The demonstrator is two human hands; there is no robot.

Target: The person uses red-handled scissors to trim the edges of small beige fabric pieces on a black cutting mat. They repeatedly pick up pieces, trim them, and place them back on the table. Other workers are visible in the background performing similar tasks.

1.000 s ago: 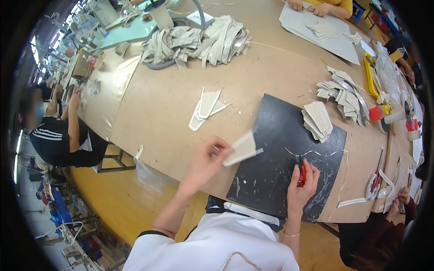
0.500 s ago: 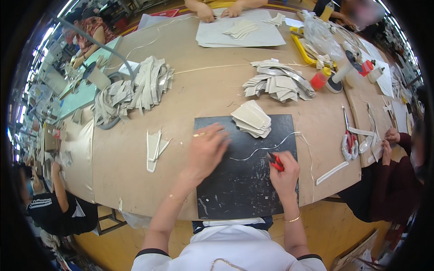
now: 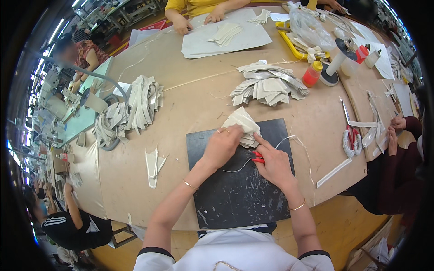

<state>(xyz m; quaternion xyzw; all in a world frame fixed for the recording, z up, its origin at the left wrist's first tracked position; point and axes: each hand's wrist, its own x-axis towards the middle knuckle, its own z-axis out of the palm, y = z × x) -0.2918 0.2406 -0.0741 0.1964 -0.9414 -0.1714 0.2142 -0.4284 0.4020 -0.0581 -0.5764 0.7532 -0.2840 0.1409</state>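
Note:
A small stack of cream, wedge-shaped fabric pieces (image 3: 242, 118) lies at the far edge of a scuffed black mat (image 3: 226, 198). My left hand (image 3: 222, 147) is closed at the stack's near left side, its fingertips on the upper piece. In my right hand (image 3: 275, 166) are small red-handled snips (image 3: 257, 157), their dark tip pointing left. The right index finger reaches out to the near right edge of the stack. A thin white cord (image 3: 236, 170) runs across the mat, partly hidden behind the right hand.
Big piles of cut strips (image 3: 144, 101) and pieces (image 3: 269, 86) stand farther back. Loose trimmed pieces (image 3: 153, 167) lie left of the mat; scissors (image 3: 350, 135) and a narrow strip (image 3: 334, 172) lie right. A red bottle (image 3: 312, 74) stands behind. Co-workers sit around the table.
My left hand has moved up and right from the mat onto the stack. The right hand, with the snips, has come up and left to it. The whole view has shifted slightly.

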